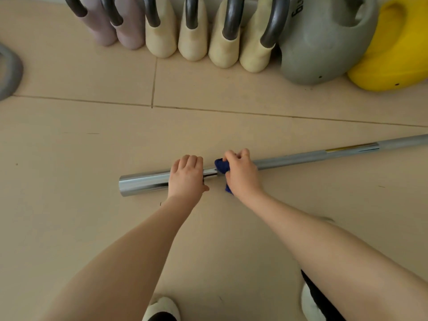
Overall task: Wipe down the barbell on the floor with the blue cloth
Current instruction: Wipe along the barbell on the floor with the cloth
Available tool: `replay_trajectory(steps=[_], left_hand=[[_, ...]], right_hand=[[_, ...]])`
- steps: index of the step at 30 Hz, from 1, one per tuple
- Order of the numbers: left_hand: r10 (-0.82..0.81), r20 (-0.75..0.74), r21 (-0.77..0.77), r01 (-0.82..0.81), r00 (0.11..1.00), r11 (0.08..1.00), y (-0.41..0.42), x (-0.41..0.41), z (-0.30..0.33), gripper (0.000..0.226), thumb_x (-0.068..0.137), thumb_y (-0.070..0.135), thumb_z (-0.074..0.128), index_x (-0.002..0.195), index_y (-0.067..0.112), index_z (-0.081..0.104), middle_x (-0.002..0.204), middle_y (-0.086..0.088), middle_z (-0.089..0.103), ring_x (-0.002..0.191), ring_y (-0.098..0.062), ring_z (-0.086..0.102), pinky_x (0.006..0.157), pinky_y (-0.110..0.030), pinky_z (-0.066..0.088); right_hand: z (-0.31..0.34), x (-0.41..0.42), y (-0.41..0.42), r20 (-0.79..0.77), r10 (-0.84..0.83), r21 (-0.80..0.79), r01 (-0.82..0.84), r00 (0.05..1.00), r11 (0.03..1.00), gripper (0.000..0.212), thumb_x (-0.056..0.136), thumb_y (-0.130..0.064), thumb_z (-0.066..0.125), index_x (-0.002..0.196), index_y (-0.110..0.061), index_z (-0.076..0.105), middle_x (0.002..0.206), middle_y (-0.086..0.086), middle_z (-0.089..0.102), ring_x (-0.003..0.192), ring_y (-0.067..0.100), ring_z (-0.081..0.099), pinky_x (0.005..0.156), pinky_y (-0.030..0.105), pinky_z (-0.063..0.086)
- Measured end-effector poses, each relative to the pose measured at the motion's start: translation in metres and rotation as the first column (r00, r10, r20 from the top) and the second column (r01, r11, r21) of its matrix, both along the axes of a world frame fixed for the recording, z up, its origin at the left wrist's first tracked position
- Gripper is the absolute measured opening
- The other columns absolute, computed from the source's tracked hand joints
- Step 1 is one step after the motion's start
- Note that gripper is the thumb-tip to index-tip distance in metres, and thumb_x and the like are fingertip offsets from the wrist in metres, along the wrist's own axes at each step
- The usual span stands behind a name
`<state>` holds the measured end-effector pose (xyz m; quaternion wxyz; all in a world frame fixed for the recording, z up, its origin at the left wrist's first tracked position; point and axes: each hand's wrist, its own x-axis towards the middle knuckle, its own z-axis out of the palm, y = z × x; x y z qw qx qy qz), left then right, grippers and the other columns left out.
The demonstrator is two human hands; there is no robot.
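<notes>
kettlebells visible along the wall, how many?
8, in one row at the top: two mauve at left, four cream in the middle, one grey, one yellow at right. More may sit outside the frame.

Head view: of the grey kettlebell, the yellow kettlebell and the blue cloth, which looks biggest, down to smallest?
1. Grey kettlebell
2. Yellow kettlebell, though the frame edge cuts it off, so this order is unsure.
3. Blue cloth, mostly hidden by the right hand.
</notes>
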<state>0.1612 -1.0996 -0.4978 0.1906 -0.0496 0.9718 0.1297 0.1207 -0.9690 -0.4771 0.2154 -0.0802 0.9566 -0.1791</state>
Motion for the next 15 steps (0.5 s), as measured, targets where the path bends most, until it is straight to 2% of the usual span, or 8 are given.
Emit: replay_trajectory(steps=[3, 7, 9, 12, 15], left_hand=[[-0.007, 0.023, -0.005, 0.007, 1.0, 1.0, -0.001, -0.005, 0.0, 0.059, 0.076, 0.038, 0.071, 0.123, 0.013, 0.045, 0.128, -0.002, 0.048, 0.127, -0.022, 0.036, 0.106, -0.03, 0.025], [0.009, 0.061, 0.004, -0.009, 0.998, 1.0, -0.003, -0.01, 0.001, 0.065, 0.076, 0.039, 0.072, 0.127, 0.013, 0.041, 0.131, -0.003, 0.045, 0.128, -0.022, 0.034, 0.106, -0.032, 0.027], [0.004, 0.062, 0.009, -0.005, 0.998, 1.0, -0.004, -0.011, 0.002, 0.065, 0.076, 0.038, 0.072, 0.127, 0.013, 0.041, 0.129, -0.004, 0.045, 0.124, -0.024, 0.037, 0.102, -0.033, 0.031], [-0.111, 0.033, -0.034, 0.112, 0.993, 0.993, -0.007, -0.007, 0.003, 0.06, 0.075, 0.043, 0.071, 0.118, 0.014, 0.042, 0.121, -0.003, 0.046, 0.114, -0.023, 0.044, 0.093, -0.031, 0.035], [-0.172, 0.003, -0.032, 0.172, 0.985, 0.985, -0.007, -0.003, 0.003, 0.062, 0.074, 0.055, 0.066, 0.113, 0.012, 0.043, 0.115, -0.003, 0.046, 0.108, -0.023, 0.045, 0.092, -0.031, 0.035]], right_hand=[[-0.003, 0.015, -0.02, 0.051, 0.059, -0.075, -0.055, 0.997, 0.996, 0.039, 0.069, 0.003, 0.059, 0.103, -0.012, 0.051, 0.111, 0.011, 0.04, 0.073, 0.03, 0.048, 0.065, 0.036, 0.045], [-0.007, 0.004, 0.001, -0.025, 0.063, 0.026, -0.063, 0.998, 0.998, 0.027, 0.077, -0.003, 0.054, 0.098, -0.019, 0.051, 0.104, 0.007, 0.042, 0.069, 0.03, 0.052, 0.053, 0.034, 0.042], [-0.008, -0.002, 0.019, -0.084, -0.031, 0.079, 0.037, 0.996, 0.996, 0.025, 0.079, -0.005, 0.055, 0.1, -0.018, 0.053, 0.105, 0.009, 0.044, 0.073, 0.032, 0.055, 0.053, 0.032, 0.036], [-0.011, -0.002, 0.028, -0.146, -0.193, 0.126, 0.212, 0.97, 0.969, 0.023, 0.078, -0.006, 0.057, 0.099, -0.014, 0.053, 0.106, 0.012, 0.046, 0.075, 0.035, 0.058, 0.056, 0.035, 0.039], [-0.012, 0.012, 0.009, -0.142, -0.194, 0.112, 0.211, 0.971, 0.971, 0.019, 0.08, -0.009, 0.058, 0.098, -0.014, 0.055, 0.107, 0.013, 0.047, 0.076, 0.036, 0.059, 0.06, 0.037, 0.044]])
